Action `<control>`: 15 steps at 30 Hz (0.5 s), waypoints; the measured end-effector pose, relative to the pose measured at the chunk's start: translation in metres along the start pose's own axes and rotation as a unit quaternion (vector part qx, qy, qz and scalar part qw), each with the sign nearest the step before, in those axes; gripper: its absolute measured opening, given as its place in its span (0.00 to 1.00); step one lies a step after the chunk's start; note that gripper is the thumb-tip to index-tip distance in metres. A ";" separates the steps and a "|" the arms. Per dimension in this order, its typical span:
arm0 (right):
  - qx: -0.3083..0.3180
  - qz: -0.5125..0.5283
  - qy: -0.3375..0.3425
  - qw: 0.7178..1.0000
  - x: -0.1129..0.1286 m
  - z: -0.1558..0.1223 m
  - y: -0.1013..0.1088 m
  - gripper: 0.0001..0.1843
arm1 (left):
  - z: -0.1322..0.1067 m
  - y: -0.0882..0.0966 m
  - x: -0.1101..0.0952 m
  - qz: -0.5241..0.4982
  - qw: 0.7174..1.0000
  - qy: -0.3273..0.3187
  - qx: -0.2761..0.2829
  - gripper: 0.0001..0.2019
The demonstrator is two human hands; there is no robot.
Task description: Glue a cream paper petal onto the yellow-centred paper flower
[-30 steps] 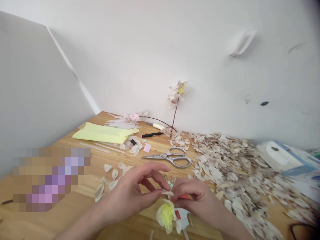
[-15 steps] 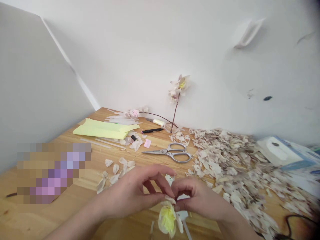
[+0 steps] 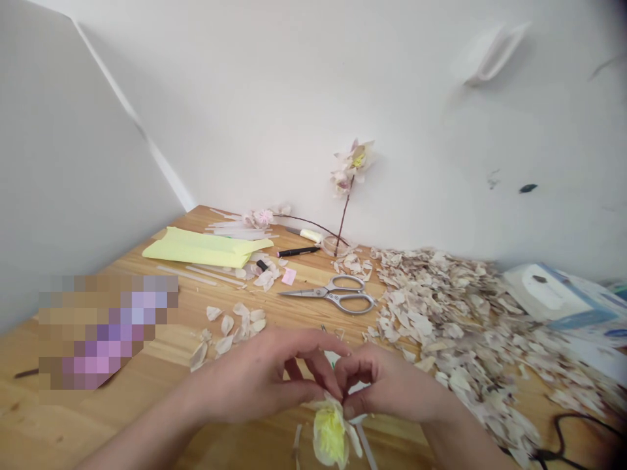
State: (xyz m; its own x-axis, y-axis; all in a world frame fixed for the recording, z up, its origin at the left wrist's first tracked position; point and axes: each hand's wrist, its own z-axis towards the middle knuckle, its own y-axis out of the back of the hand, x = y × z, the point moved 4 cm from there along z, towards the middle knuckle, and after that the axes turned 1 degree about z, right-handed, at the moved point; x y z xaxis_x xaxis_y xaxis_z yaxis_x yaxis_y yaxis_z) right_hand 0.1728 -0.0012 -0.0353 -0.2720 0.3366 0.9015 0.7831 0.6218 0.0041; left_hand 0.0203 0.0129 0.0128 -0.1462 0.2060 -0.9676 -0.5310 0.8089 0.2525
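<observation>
Low in the middle of the view, both my hands meet over a small paper flower (image 3: 330,434) with a yellow centre and pale petals. My left hand (image 3: 264,378) pinches it from the left with thumb and fingers curled. My right hand (image 3: 386,385) pinches it from the right, fingers bent around the top of the flower. The flower hangs just above the wooden table (image 3: 147,398).
Steel scissors (image 3: 337,297) lie beyond my hands. A big heap of pale petal scraps (image 3: 450,320) covers the right side. Folded yellow paper (image 3: 200,248), a black pen (image 3: 296,251), loose petals (image 3: 230,329), a finished flower stem (image 3: 350,176) at the wall, a tissue box (image 3: 553,294), a black cable (image 3: 568,437).
My hands and the flower have sunk slightly lower in the view as the camera tilted up. The grip on the flower is the same.
</observation>
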 end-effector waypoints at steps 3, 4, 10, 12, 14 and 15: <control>0.013 0.028 -0.012 0.999 -0.007 0.002 0.001 0.07 | -0.001 0.000 -0.001 0.011 1.000 -0.004 0.000 0.18; 0.016 0.034 -0.014 0.999 -0.008 0.003 0.001 0.07 | -0.001 0.000 -0.002 0.013 1.000 -0.006 -0.001 0.18; 0.015 0.043 -0.019 0.999 -0.010 0.006 0.003 0.07 | -0.002 0.001 -0.003 0.022 1.000 -0.013 -0.003 0.20; 0.018 0.063 -0.017 0.998 -0.010 0.006 0.003 0.07 | -0.002 0.001 -0.004 0.025 1.000 -0.013 -0.003 0.20; 0.025 0.087 -0.014 0.996 -0.011 0.007 0.002 0.07 | -0.002 0.001 -0.004 0.024 1.000 -0.014 -0.005 0.20; 0.030 0.096 -0.011 0.995 -0.011 0.007 0.002 0.08 | -0.002 0.001 -0.004 0.026 1.000 -0.017 -0.005 0.20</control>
State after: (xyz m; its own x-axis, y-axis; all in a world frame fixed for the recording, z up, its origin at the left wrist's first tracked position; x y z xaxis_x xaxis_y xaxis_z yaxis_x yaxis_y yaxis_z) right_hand 0.1730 0.0013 -0.0488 -0.1335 0.4690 0.8731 0.7874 0.5851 -0.1939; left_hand 0.0185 0.0115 0.0166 -0.1455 0.2661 -0.9529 -0.5315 0.7914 0.3021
